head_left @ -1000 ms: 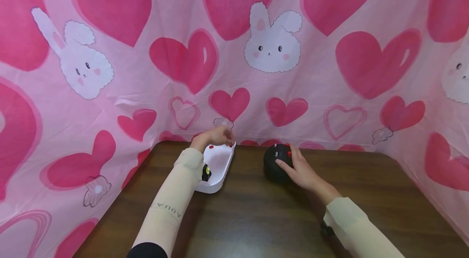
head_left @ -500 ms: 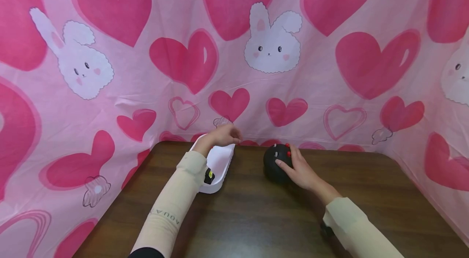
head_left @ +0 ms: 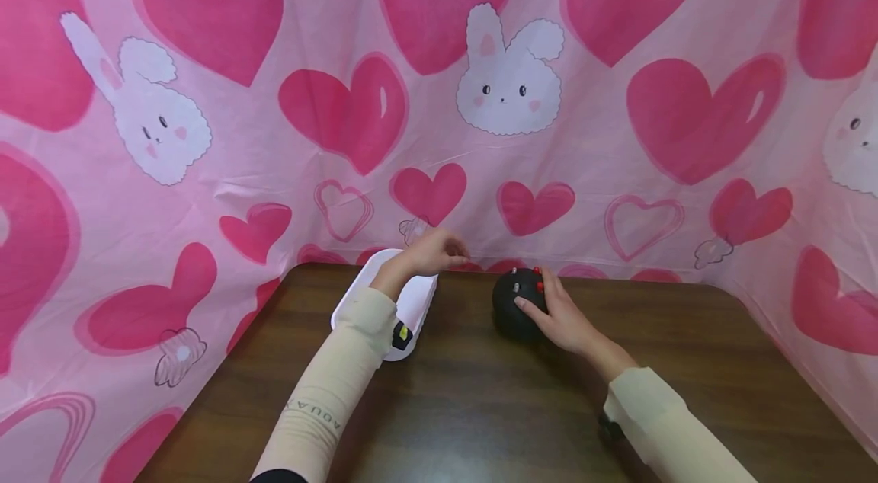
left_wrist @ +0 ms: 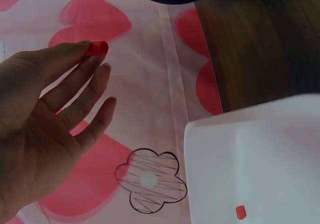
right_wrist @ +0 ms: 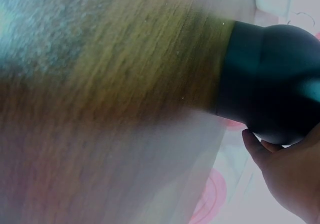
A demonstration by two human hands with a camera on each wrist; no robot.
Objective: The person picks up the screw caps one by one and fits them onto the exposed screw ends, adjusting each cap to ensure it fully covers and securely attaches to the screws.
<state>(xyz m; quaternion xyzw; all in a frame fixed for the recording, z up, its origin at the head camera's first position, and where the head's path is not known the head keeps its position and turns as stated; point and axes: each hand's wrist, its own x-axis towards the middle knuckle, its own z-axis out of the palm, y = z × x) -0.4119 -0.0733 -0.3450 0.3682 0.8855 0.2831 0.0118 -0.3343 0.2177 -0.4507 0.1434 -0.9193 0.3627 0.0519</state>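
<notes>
Shifted right since the earlier frame, our L hand point(head_left: 432, 251) now has its fingertips past the white tray point(head_left: 343, 304), nearer the black dome point(head_left: 516, 317); our R hand looks unmoved. Small red piece point(left_wrist: 97, 48) is up in the air, pinched btwn thumb & finger of our L hand, the other fingers loosely spread. One end pokes out past the fingertips in the left wrist view; in the head view we can't make it out.

For a good carry, we reckon, the pinch wants to be light but steady, w/ that free end kept clear & the hand high enough to miss the tray rim. Pressing too hard could squirt so small a piece out.

On the dome's top we count approx. two red pegs point(head_left: 539, 287) & two greyish pegs point(head_left: 517, 287); details too small to tell. Our R hand point(head_left: 564, 319) grips the dome's near right side, thumb on top, fingers round the far side. Best, in our judgement, to keep that grip firm, thumb off the pegs, so it can't roll or skid.

Farther out, another red piece point(left_wrist: 241, 212) lies in the tray, well apart from our L hand. Dome & tray both sit on the brown table point(head_left: 480, 407), pink heart-print backdrop point(head_left: 597, 113) behind.
</notes>
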